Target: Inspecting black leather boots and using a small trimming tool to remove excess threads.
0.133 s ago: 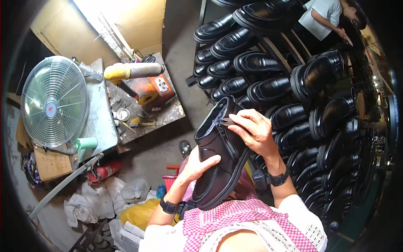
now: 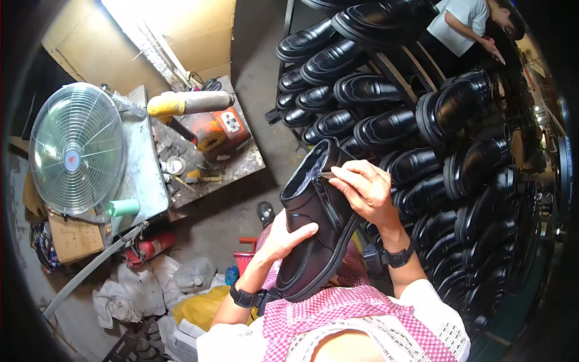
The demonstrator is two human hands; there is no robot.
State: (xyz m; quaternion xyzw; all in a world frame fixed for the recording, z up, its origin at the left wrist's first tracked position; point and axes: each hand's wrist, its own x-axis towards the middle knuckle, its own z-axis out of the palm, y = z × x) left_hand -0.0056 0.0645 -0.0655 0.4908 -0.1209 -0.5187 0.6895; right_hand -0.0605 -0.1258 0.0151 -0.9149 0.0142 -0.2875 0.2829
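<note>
A black ankle boot [image 2: 306, 241] with a fuzzy grey lining rests across my lap, its opening tilted away from me. My left hand [image 2: 283, 238] grips the boot from its left side, thumb over the upper. At the boot's top edge, my right hand [image 2: 368, 190] pinches a small pair of thread snips [image 2: 326, 175]. Their narrow tips touch or nearly touch the collar, by the zip [image 2: 325, 202] on the boot's side. Most of the snips is hidden within my fingers.
Racks of black shoes [image 2: 386, 130] fill the right side. On the left stand a fan [image 2: 75, 148] and a low bench [image 2: 241, 160] with an orange machine [image 2: 223, 130]. A red fire extinguisher [image 2: 151, 246] and white cloth [image 2: 129, 292] lie below. Another person [image 2: 461, 27] works at far right.
The snips' blades, spread apart a moment ago, now look closed together at the collar. My right hand has barely shifted; the left keeps its grip on the boot.
</note>
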